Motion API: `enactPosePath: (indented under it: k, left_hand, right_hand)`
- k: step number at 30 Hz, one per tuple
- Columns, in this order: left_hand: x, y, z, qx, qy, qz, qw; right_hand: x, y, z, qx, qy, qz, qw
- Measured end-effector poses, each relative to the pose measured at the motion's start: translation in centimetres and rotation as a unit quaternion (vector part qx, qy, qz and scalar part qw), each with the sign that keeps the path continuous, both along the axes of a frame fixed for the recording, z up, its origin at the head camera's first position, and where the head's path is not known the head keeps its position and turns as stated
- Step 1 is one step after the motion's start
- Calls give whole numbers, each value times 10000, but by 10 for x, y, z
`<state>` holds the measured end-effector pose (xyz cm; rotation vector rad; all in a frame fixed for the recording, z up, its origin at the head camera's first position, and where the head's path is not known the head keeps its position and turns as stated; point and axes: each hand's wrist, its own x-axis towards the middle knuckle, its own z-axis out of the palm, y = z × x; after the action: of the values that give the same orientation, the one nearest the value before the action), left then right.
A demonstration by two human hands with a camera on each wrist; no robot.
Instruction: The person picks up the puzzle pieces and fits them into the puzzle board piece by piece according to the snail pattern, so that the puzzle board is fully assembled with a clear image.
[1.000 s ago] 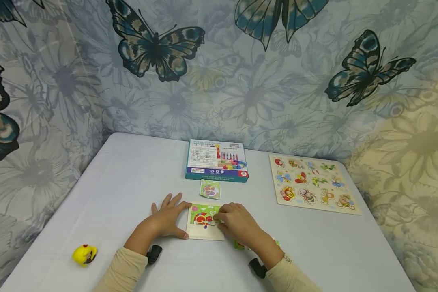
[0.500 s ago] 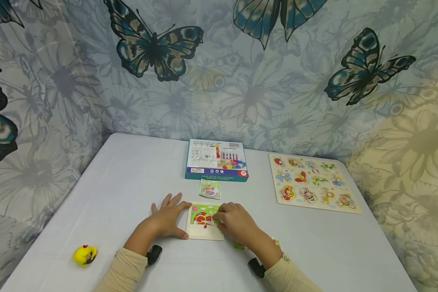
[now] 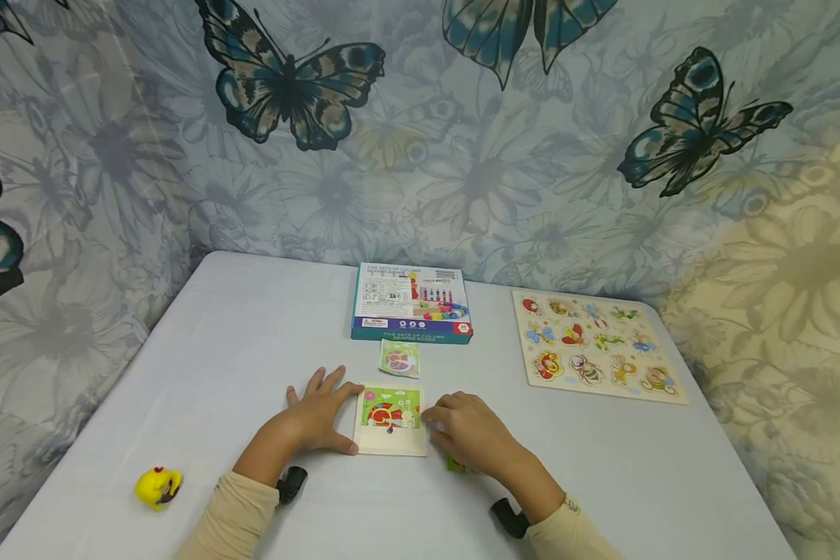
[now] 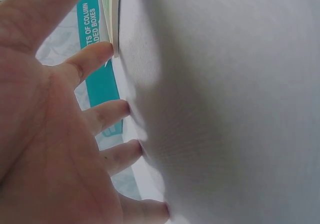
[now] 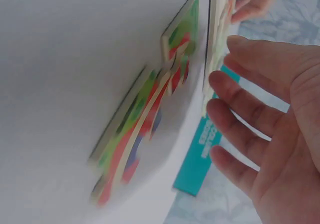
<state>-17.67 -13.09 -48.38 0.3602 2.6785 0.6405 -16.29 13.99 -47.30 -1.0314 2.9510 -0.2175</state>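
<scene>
From the head view, the left hand (image 3: 315,420) lies flat on the white table (image 3: 238,350), fingers spread and straight, with thumb and forefinger against the left edge of the small puzzle board (image 3: 390,420). The board sits at the table's near centre, its top half filled with green and red pieces. The right hand (image 3: 472,432) rests at the board's 3 o'clock, fingers loosely bent and gripping nothing, fingertips just beside its right edge. Loose pieces (image 3: 455,464) peek out under that hand at its 6 o'clock. At the board's 12 o'clock lie a small card (image 3: 400,358) and, beyond it, a teal box (image 3: 411,313).

Left wrist view: the fingers (image 4: 95,61) are apart and straight, tips pressed to the table, the forefinger touching the board's edge (image 4: 112,19).

Right wrist view: the fingers (image 5: 250,109) are open and slightly curved, empty, near the board (image 5: 220,39); loose pieces (image 5: 145,114) lie stacked on the table.
</scene>
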Motion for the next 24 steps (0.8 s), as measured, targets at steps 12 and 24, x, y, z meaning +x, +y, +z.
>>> enactPosePath:
  k: [12,24]
  left_hand:
    - [-2,-5,1,16,36,-26,10000]
    - [0,-4,-1,10,57,-73,10000]
  right_hand:
    - [21,25,11,130,-375,-372,9985]
    - [28,29,2,97,-405,-348,9985]
